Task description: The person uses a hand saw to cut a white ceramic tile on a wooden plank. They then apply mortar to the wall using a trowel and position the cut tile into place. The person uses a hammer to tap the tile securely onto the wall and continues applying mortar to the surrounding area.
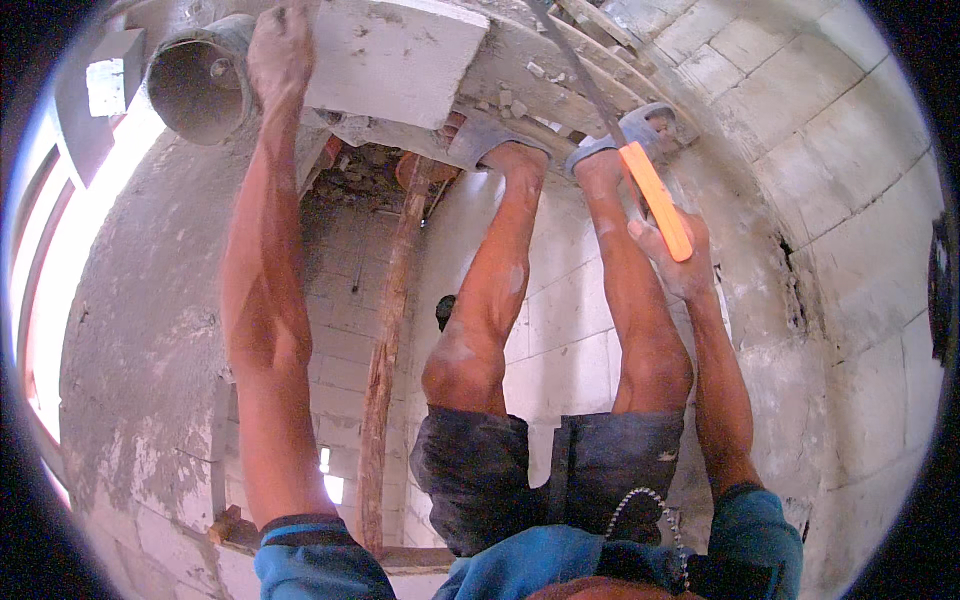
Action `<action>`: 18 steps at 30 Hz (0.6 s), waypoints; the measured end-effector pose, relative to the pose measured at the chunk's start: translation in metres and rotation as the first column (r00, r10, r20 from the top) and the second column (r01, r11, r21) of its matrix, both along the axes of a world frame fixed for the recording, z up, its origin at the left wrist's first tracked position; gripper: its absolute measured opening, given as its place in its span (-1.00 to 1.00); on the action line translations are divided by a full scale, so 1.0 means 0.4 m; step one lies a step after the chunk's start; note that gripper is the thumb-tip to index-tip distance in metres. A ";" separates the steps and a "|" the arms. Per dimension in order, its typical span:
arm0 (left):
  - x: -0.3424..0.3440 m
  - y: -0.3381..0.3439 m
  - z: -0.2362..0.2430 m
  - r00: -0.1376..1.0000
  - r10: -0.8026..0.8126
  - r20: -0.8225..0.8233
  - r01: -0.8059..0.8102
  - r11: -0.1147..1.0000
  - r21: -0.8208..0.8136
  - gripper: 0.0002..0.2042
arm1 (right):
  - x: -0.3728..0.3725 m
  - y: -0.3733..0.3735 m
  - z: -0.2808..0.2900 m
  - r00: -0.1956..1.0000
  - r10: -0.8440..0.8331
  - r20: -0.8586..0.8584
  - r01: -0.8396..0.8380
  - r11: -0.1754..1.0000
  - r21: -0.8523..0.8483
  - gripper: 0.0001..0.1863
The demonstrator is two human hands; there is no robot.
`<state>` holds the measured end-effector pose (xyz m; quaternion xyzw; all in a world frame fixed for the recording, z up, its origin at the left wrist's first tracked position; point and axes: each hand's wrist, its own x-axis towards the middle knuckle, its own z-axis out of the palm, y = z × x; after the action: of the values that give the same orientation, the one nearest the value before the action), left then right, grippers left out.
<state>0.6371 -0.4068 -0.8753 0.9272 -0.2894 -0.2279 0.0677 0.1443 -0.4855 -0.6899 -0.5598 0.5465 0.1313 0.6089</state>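
Likely light, stiff saw, 2 o'clock: right hand grips orange handle, best hold; left hand, 11 o'clock, fingers curled, contents unclear

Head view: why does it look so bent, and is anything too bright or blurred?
In the head view, the fisheye lens curves the block wall and leaves black corners; in the head view, the bright opening at left is washed out white; in the same head view, the left hand looks slightly smeared, while the orange handle in the right hand looks crisper.
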 end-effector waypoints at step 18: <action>-0.242 -0.097 0.139 0.998 -0.059 0.034 0.044 0.936 0.348 -0.05 | -0.011 0.038 0.064 0.991 -0.077 0.110 0.081 0.996 -0.027 -0.79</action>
<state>0.5404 -0.4458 -0.8197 0.9215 -0.2701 -0.2568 -0.1092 0.1399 -0.4702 -0.6643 -0.5536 0.5362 0.0675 0.6336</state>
